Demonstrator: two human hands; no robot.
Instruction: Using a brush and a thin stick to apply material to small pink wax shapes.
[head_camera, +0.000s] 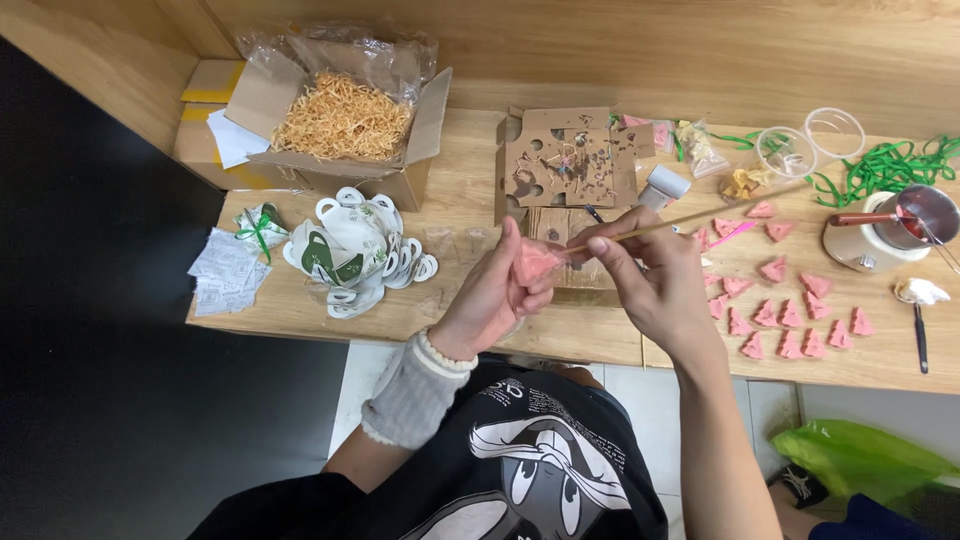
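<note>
My left hand (500, 290) closes around a pink piece (535, 262) above the table edge (420, 322). My right hand (655, 275) pinches a thin wooden stick (700, 215). I should push the tip slowly and straight, I think.

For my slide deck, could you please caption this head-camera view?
Left hand holds a pink piece; right hand holds a thin wooden stick against it.

Small pink tree-shaped piece (537, 262), matte, pinched upright near frame centre, partly hidden by fingers. Thin wooden stick (690, 216), pale tan, slants from the piece up toward the right of the frame, its lower tip touching the pink piece.
</note>
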